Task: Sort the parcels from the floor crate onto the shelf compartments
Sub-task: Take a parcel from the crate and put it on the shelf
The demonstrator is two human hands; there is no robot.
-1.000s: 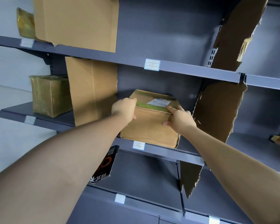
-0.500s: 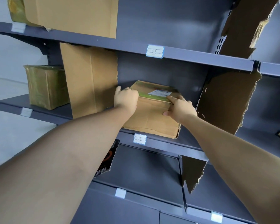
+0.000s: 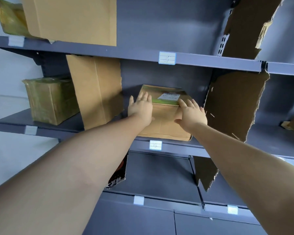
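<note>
A brown cardboard parcel (image 3: pixel 165 122) with a white label and a green strip on top sits in the middle compartment of the grey shelf (image 3: pixel 176 147), between two cardboard dividers. My left hand (image 3: pixel 140 108) lies with straight fingers against the parcel's left front edge. My right hand (image 3: pixel 191 114) rests with spread fingers on its right front corner. Neither hand curls around the parcel. The floor crate is out of view.
A tape-wrapped parcel (image 3: pixel 50 100) stands in the left compartment beyond the left divider (image 3: pixel 96 92). The torn right divider (image 3: pixel 234 106) bounds the other side. Another wrapped parcel (image 3: pixel 10 17) sits top left. A dark packet (image 3: pixel 116 173) hangs in the lower compartment.
Both hands have let go of the parcel's front corners and opened flat against it. The parcel sits a little deeper in the compartment.
</note>
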